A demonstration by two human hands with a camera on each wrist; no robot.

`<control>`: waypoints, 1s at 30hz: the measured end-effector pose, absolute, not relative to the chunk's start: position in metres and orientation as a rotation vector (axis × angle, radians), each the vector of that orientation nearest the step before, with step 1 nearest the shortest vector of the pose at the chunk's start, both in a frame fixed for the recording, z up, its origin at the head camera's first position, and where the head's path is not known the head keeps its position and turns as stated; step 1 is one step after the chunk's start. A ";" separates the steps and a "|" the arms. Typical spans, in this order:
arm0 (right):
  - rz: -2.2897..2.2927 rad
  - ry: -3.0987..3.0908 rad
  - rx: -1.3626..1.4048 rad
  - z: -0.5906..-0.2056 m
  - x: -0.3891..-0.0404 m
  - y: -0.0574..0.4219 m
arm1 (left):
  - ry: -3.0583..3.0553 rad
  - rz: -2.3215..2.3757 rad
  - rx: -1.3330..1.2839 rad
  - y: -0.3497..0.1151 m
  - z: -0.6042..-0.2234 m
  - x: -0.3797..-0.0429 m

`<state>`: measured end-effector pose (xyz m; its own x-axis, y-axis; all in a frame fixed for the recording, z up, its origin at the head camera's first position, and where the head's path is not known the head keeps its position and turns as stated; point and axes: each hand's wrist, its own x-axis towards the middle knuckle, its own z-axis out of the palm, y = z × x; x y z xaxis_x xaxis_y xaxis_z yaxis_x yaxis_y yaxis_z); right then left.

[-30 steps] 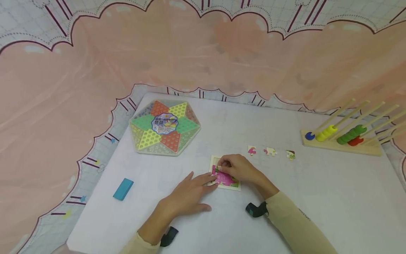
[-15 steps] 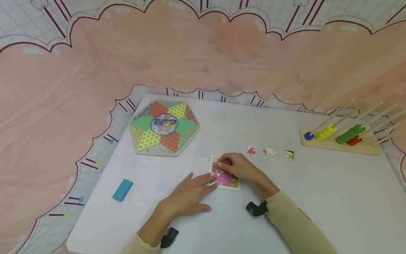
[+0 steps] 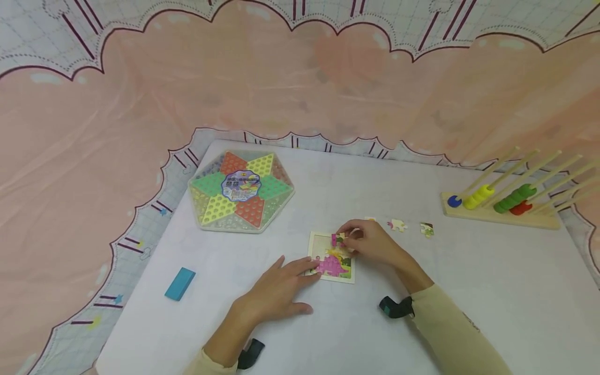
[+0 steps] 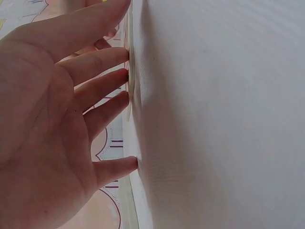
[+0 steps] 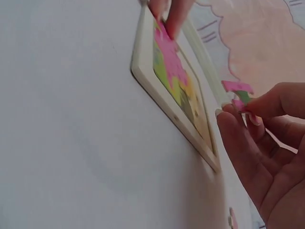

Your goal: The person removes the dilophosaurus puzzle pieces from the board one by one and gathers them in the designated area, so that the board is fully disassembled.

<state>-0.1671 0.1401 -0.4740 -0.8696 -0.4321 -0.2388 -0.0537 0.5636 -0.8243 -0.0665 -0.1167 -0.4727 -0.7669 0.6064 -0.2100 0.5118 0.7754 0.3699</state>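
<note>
A small jigsaw puzzle in a pale wooden tray (image 3: 321,244) lies before me, its lower part filled with a pink dinosaur picture. My left hand (image 3: 274,291) rests straight fingertips on the tray's lower left; the left wrist view shows its palm (image 4: 43,109) with fingers spread. Thumb and fingers of my right hand (image 3: 375,245) pinch a pink and green puzzle piece (image 3: 335,240) over the tray's upper right. In the right wrist view this piece (image 5: 243,95) is held up off the tray, near its far rim. Bare wood shows in the tray's upper part.
Loose puzzle pieces (image 3: 397,225) lie beyond the right hand, one mostly hidden by it. A hexagonal Chinese checkers set (image 3: 220,208) sits at back left, a blue block (image 3: 180,284) at left. A wooden bead rack (image 3: 501,216) with upright rods stands at the right.
My right hand has moved right from the tray's upper left, lifting the pinched puzzle piece along and baring wood there. The left hand has stayed in place.
</note>
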 end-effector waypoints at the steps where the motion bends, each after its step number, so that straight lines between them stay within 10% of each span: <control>1: -1.231 2.399 -0.379 -0.474 -0.167 0.143 | 2.651 0.420 0.858 -0.117 -0.473 -0.067; 30: -1.217 2.590 -0.072 -0.490 -0.155 0.201 | 2.669 0.419 0.855 -0.115 -0.473 -0.062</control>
<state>-0.1553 0.2014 -0.4898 -0.9602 -0.1619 -0.2278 0.0720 0.6444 -0.7613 -0.0621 -0.1154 -0.4734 -0.7752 0.5999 -0.1980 0.5105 0.7795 0.3630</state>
